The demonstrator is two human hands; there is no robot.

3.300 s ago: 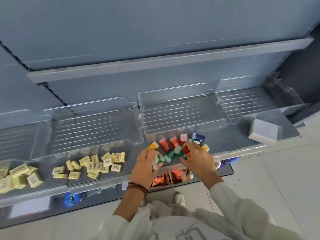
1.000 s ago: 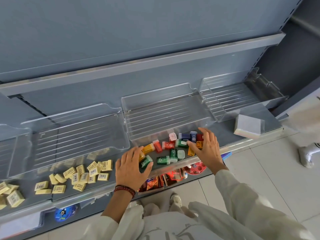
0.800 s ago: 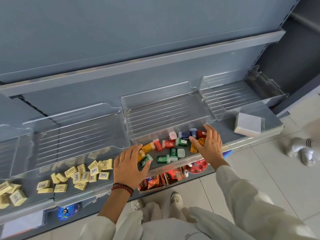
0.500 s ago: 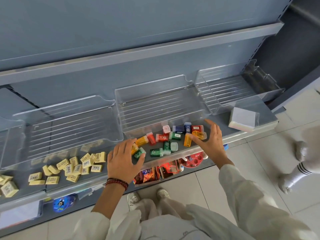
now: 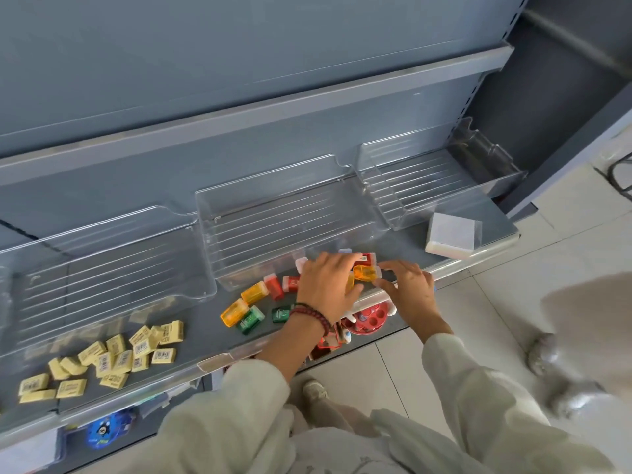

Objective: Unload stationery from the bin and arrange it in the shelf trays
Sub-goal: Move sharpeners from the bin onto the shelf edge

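Both hands work over a scatter of small coloured plastic boxes (image 5: 253, 292), orange, red and green with pale caps. These lie on the front strip of the grey metal shelf (image 5: 201, 313), just before the middle clear ribbed plastic tray (image 5: 290, 220) and not yet inside it.

The left hand (image 5: 325, 285), a dark beaded bracelet at its wrist, lies palm down with its fingers bent over the right end of the scatter. It seems to be herding pieces together. I cannot tell whether it grips any, since the fingers hide what is under them.

The right hand (image 5: 408, 290) comes in from the other side. Its forefinger and thumb bracket the end of one translucent orange plastic box (image 5: 366, 272), in what looks like a light pinch. This box sits between the two hands, so they appear to be closing on one bunch, probably to lift several at once.

To the left, pale yellow barcoded erasers (image 5: 136, 348) lie loose on the same strip, kept apart by kind. A white wrapped block (image 5: 451, 236) rests at the right end of the shelf.

The bin is not in view.
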